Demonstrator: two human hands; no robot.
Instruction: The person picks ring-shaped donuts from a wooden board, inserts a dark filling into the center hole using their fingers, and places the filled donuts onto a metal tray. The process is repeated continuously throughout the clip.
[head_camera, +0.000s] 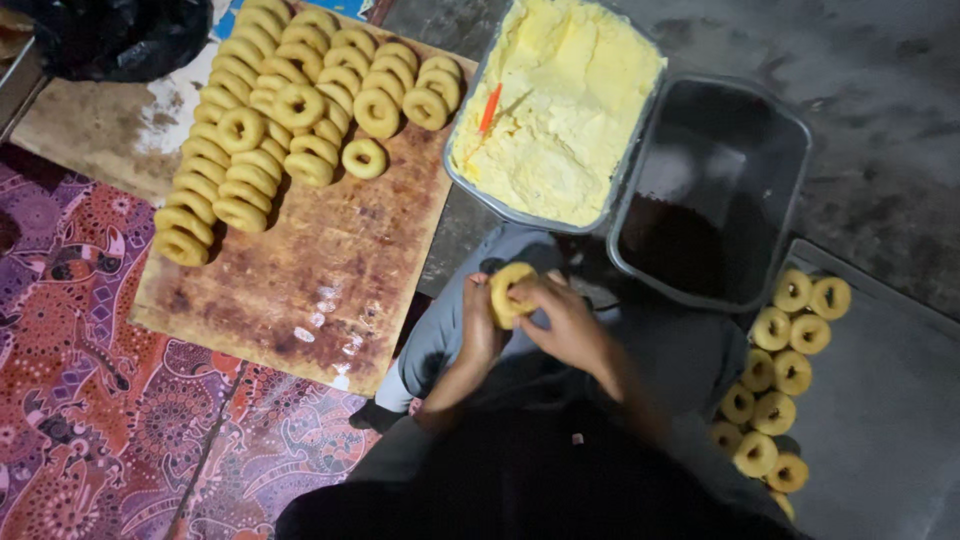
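Observation:
A yellow ring of dough (510, 293) sits between both my hands, held over my lap. My left hand (480, 325) cups it from the left and my right hand (568, 322) presses on it from the right, fingers curled over the ring. Just beyond my hands stands a grey tub heaped with pale yellow dough (555, 105), with an orange stick (489, 108) lying in it.
A wooden board (300, 260) on the left carries several rows of dough rings (285, 110). A dark tub (715, 190) stands to the right of the dough. More rings (785, 370) lie on a grey tray (885, 400) at right. A patterned mat (80, 400) covers the floor.

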